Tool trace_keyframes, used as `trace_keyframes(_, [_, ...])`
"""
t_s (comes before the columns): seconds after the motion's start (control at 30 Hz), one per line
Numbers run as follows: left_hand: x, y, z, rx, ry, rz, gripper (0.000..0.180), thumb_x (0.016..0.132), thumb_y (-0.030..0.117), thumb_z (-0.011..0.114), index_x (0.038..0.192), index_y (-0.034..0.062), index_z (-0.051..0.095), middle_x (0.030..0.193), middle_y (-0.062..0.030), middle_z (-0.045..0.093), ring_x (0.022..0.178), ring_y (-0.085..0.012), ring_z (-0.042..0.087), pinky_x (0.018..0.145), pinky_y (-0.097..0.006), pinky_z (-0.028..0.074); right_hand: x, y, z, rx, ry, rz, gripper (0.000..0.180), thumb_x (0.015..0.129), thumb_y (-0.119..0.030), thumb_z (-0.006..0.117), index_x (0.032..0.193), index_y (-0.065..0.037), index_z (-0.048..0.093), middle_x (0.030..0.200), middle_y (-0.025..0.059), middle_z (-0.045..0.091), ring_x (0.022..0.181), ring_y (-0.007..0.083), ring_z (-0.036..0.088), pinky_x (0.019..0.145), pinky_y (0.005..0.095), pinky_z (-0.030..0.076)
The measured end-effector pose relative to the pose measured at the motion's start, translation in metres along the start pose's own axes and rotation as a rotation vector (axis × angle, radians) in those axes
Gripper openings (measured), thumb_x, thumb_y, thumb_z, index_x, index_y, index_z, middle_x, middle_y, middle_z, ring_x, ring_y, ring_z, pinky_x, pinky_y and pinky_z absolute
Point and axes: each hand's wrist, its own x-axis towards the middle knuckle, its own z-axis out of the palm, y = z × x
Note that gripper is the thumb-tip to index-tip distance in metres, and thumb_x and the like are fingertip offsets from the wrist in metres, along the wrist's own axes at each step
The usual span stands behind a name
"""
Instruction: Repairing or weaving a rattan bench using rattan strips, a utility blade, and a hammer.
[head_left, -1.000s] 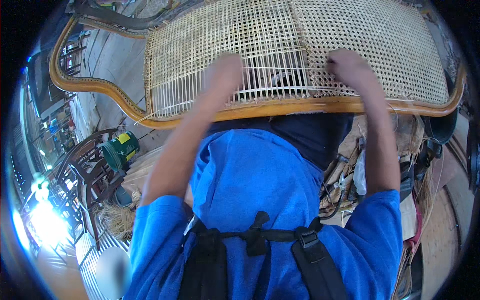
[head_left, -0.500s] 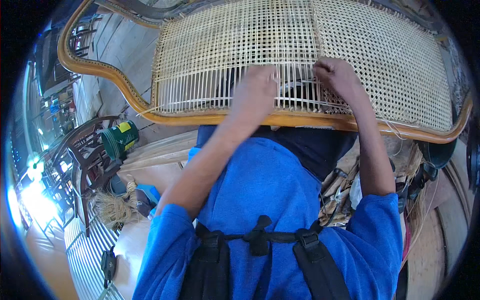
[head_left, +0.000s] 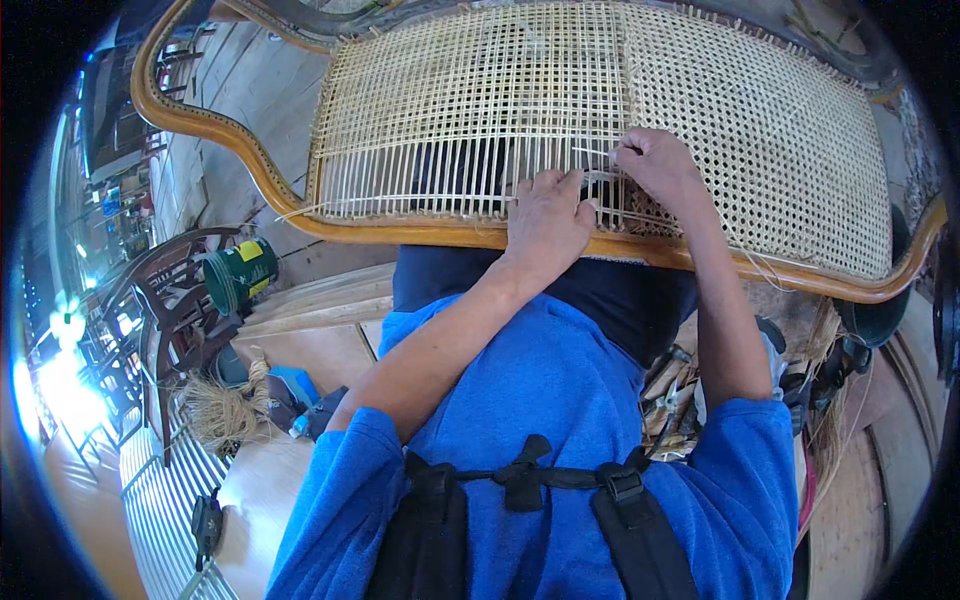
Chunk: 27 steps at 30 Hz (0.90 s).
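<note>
A wooden furniture frame (head_left: 400, 232) with a curved, varnished edge lies across my lap, holding a woven cane panel (head_left: 470, 80). My right hand (head_left: 662, 168) is closed in a pinch on a thin cane strand (head_left: 600, 174), just right of the gap in the weave. Over the upright strands near the frame's front rail rests my left hand (head_left: 548, 215), its fingers stretched out on them and its thumb apart. Open spaces show between the upright strands (head_left: 400, 180) on the left. The right section (head_left: 770, 140) has a dense pattern of small holes.
A green bucket (head_left: 240, 272) lies tipped beside dark carved chair parts (head_left: 160, 310) at left. Below are a bundle of pale fibre (head_left: 225, 410) and wooden boards (head_left: 310, 305). Tools and scraps (head_left: 670, 400) lie by my right side. Loose cane ends (head_left: 765, 270) hang over the rail.
My left hand has come down from a blurred, raised position onto the strands by the front rail. My right hand has shifted slightly left and down. The frame appears slightly shifted in view.
</note>
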Motion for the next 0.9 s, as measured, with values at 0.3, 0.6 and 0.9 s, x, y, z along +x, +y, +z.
trace_keyframes(0.3, [0.004,0.002,0.000,-0.012,-0.030,-0.054,0.029,0.080,0.027,0.055,0.098,0.0064,0.063,0.100,-0.0142,0.055,0.098,-0.0354,0.050,0.085,-0.051,0.040,0.006,-0.011,-0.010,-0.009,-0.185,0.092,0.018,0.075,-0.017,0.053,0.071,0.000,0.059,0.055,0.0090,0.052,0.052,0.0140,0.048,0.052,0.0307,0.041])
trace_keyframes(0.6, [0.029,-0.021,-0.001,0.051,0.083,0.132,0.019,0.079,0.008,0.050,0.094,0.0049,0.061,0.097,-0.0155,0.056,0.092,-0.0337,0.055,0.074,-0.043,0.049,0.015,-0.004,0.002,-0.324,-0.210,-0.093,0.016,0.076,-0.015,0.056,0.079,0.000,0.061,0.081,0.0186,0.062,0.078,0.0323,0.059,0.073,0.0400,0.047])
trace_keyframes(0.9, [0.037,-0.015,0.002,0.217,0.051,0.053,0.016,0.080,0.013,0.055,0.091,0.0082,0.065,0.088,-0.0135,0.058,0.089,-0.0315,0.057,0.073,-0.043,0.049,0.012,-0.012,-0.001,-0.374,-0.211,-0.046,0.018,0.077,-0.012,0.053,0.087,-0.002,0.063,0.088,0.0224,0.061,0.085,0.0369,0.059,0.079,0.0438,0.047])
